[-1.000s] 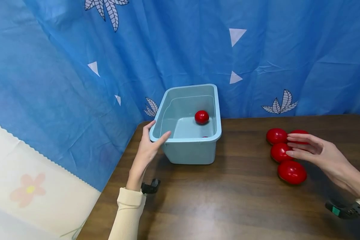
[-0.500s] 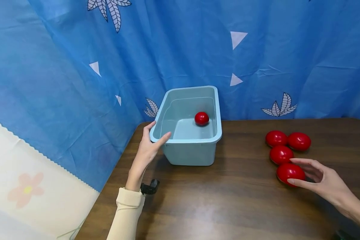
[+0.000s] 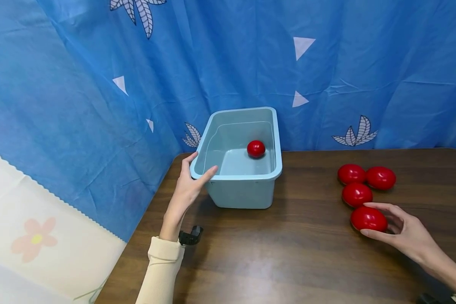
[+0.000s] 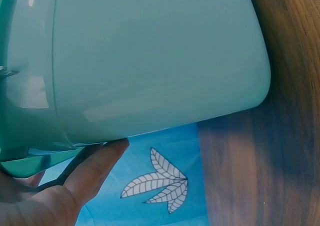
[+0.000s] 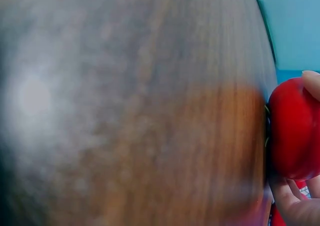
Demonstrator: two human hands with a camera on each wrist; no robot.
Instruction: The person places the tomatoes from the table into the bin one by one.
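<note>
One glossy red plastic-looking oval [image 3: 367, 219] on brown wood desk [image 3: 308, 236], short of far-R corner; R hand [image 3: 406, 235] pinches it. Prob. light, stiff, slick: grip sides. L hand [image 3: 188, 188] grips lt-blue rectangular plastic bin [image 3: 241, 194] at near-L corner.

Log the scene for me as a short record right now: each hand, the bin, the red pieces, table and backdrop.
left hand: grips the near-left corner of the bin's rim
right hand: thumb and fingers around the nearest red piece
bin: light blue, upright; one inner red piece visible, near wall hides part of the floor
loose red pieces: three, grouped beyond the held one
table: dark brown, wood-grained
backdrop: blue curtain with white triangles and leaf prints
</note>
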